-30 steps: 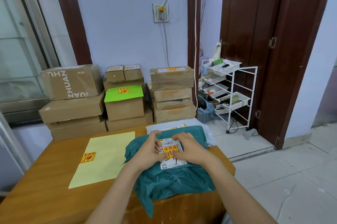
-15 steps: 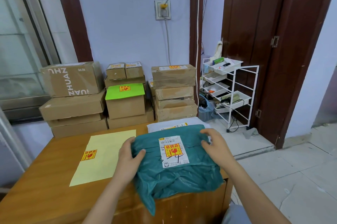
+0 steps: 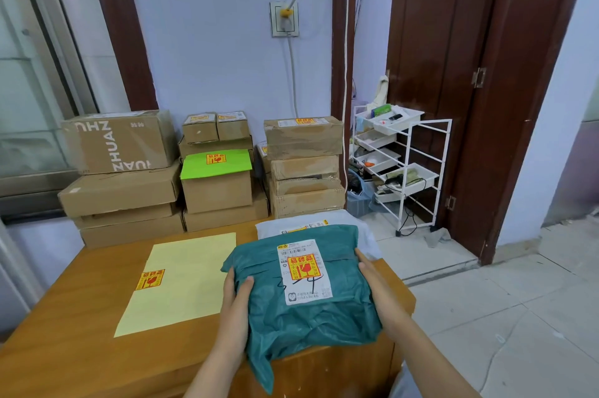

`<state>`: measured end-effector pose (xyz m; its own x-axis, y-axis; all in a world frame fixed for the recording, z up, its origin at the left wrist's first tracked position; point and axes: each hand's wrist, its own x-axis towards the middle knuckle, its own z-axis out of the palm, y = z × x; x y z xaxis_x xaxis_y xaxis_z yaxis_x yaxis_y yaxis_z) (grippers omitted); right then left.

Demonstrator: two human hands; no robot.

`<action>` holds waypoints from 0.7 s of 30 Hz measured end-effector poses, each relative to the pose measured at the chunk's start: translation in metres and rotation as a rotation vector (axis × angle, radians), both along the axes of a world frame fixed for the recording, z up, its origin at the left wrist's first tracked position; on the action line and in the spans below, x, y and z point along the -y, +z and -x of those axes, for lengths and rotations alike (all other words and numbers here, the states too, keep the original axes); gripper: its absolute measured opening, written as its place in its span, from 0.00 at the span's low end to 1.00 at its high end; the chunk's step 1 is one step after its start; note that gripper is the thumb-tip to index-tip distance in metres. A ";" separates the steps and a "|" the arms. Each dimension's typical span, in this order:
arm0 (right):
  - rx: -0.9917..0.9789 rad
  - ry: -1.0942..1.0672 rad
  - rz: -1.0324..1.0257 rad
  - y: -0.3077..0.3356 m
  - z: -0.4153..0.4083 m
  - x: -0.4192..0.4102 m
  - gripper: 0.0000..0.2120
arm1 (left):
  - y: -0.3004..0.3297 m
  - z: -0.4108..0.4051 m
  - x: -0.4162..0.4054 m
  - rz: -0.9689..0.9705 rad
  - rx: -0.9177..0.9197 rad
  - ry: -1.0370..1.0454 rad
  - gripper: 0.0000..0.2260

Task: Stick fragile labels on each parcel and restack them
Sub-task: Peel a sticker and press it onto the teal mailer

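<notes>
Your teal parcel (image 3: 304, 307), a soft crinkled plastic bag, sits at the table's near right corner, a loose flap hanging over the front edge. On its white shipping slip is a fragile label (image 3: 302, 267), red and yellow, stuck flat. It partly covers a white parcel (image 3: 363, 229) behind it. One spare label (image 3: 150, 279) remains on the pale yellow backing sheet (image 3: 181, 287) to the left. Stacked cardboard boxes (image 3: 214, 170) stand beyond the table against the wall, several bearing labels on top.
</notes>
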<state>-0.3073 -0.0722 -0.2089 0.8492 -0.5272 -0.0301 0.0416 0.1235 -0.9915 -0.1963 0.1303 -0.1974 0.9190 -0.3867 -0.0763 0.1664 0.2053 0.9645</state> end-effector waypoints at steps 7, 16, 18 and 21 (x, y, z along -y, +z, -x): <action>0.058 0.013 -0.060 0.003 -0.002 -0.007 0.21 | 0.001 0.008 -0.001 0.060 0.044 -0.005 0.23; 0.041 0.026 0.024 0.005 -0.001 -0.007 0.23 | -0.008 0.019 -0.008 -0.034 0.212 -0.013 0.28; 0.045 0.036 -0.009 0.004 -0.002 -0.008 0.28 | -0.010 0.018 -0.007 -0.002 0.133 -0.024 0.26; 0.080 0.040 -0.043 0.003 -0.003 -0.007 0.30 | -0.008 0.015 -0.005 0.073 0.024 -0.033 0.24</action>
